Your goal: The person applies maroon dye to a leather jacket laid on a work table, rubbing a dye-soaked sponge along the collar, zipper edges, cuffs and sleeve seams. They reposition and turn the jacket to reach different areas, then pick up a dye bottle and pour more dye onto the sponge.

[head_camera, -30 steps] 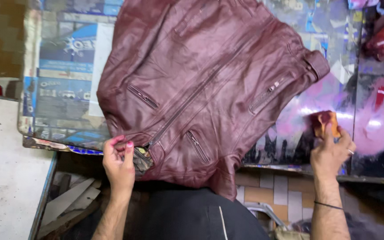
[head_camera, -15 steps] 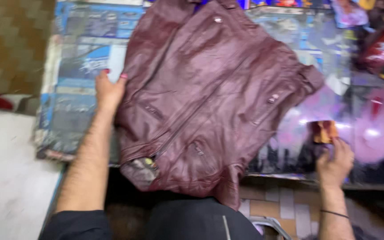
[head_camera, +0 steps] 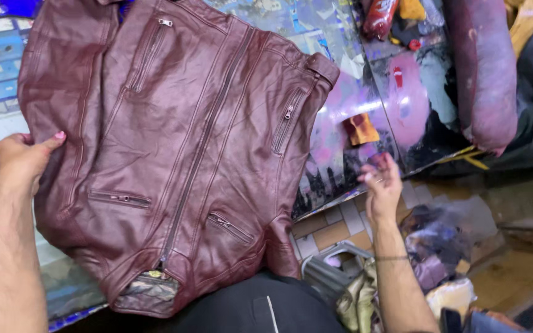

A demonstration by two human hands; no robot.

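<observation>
A dark maroon leather jacket (head_camera: 174,148) lies front-up on a worktable covered in colourful printed sheets (head_camera: 365,80), its hem hanging over the near edge. My left hand (head_camera: 23,160) grips the jacket's left side, thumb on top of the leather. Off the table's near edge my right hand (head_camera: 380,185) hovers with fingers spread and holds nothing. A small orange-brown cloth (head_camera: 361,128) lies on the table just beyond that hand.
A rolled maroon leather piece (head_camera: 485,74) lies at the far right of the table, with red and yellow items (head_camera: 396,15) behind it. Below the table edge sit a grey metal object (head_camera: 328,271), plastic bags (head_camera: 445,240) and tiled floor.
My left hand moved from the jacket's hem to its left side. My right hand let go of the orange cloth and pulled back off the table. The view shifted right.
</observation>
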